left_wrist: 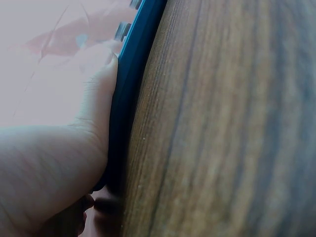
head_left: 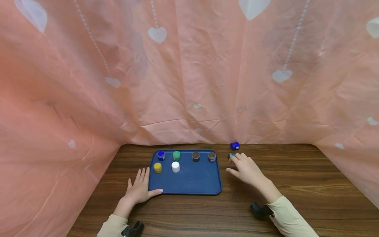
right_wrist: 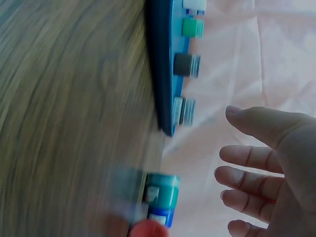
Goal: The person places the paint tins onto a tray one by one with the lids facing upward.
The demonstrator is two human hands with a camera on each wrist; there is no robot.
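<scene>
A blue tray (head_left: 189,184) lies on the wooden table with several small paint jars at its far end: blue (head_left: 161,155), green (head_left: 176,155), two brownish (head_left: 196,156), yellow (head_left: 158,168) and white (head_left: 175,167). My left hand (head_left: 139,188) lies flat beside the tray's left edge, its thumb on the near rim; the left wrist view shows the palm (left_wrist: 74,148) against the tray rim (left_wrist: 129,74). My right hand (head_left: 239,166) is to the tray's right with fingers spread, its fingertips (right_wrist: 232,158) close to a teal jar (head_left: 231,154) (right_wrist: 163,197) and holding nothing.
A blue jar (head_left: 235,145) lies on its side on the table behind the teal one, near the pink heart-printed cloth (head_left: 189,82) that walls in the back and both sides. Bare wood (head_left: 296,184) stretches right of the hand.
</scene>
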